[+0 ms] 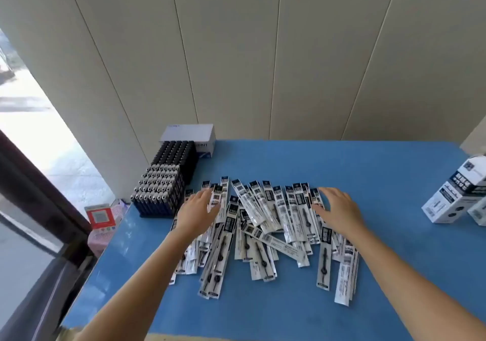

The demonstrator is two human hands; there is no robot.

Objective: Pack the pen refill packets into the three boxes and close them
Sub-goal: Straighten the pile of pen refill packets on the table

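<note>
Head view: the pen refill packets (265, 225) lie in one loose, overlapping heap on the blue bench (381, 261), directly between the two hands. The left hand (198, 210) rests at the heap's left edge, its spread fingers (210, 196) lying over the outermost packets; the right hand (338, 209) sits at the right edge, palm down, fingers splayed. Neither hand has closed on anything: both are released and empty. Most packets run with their long axis roughly away from the person, fanned somewhat, with a few lying crosswise on top. The heap thus lies inward of each palm, equally near to both. The white boxes (455, 190) stand at the bench's far right edge, well apart from the heap and nearer the right hand. Judgement: no packing is evident; an inward sweep to square the packets appears the likely step, and the crosswise packets may resist alignment.
</note>
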